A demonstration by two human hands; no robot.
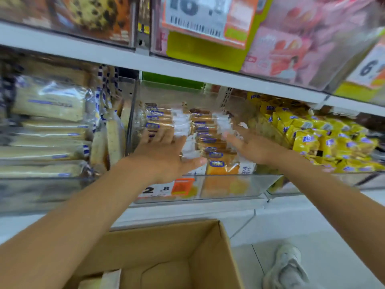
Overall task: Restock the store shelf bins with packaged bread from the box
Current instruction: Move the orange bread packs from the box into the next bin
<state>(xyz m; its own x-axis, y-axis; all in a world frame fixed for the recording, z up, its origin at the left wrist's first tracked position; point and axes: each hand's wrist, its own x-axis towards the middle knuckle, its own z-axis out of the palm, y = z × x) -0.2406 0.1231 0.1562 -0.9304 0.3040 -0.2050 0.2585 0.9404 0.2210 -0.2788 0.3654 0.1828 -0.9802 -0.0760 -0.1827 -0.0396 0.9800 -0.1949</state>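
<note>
Reaching into the clear bin [208, 184], open hands were pressed flat on stacked bread packets [205, 138], each grip wide, nothing held; packets could be toppled over its low front.

Bright, even store lighting with only faint shadows. Motion blur smears the whole view, heaviest on the upper shelf's price tag [200, 17] and pink packs [291, 51]; both hands [164, 157] are soft-edged. Glare streaks the clear bin front [229, 186] and the wrappers [52, 94] at left. Wide-angle distortion bows the shelf edge [187, 69] and stretches the forearms at the lower corners.
</note>
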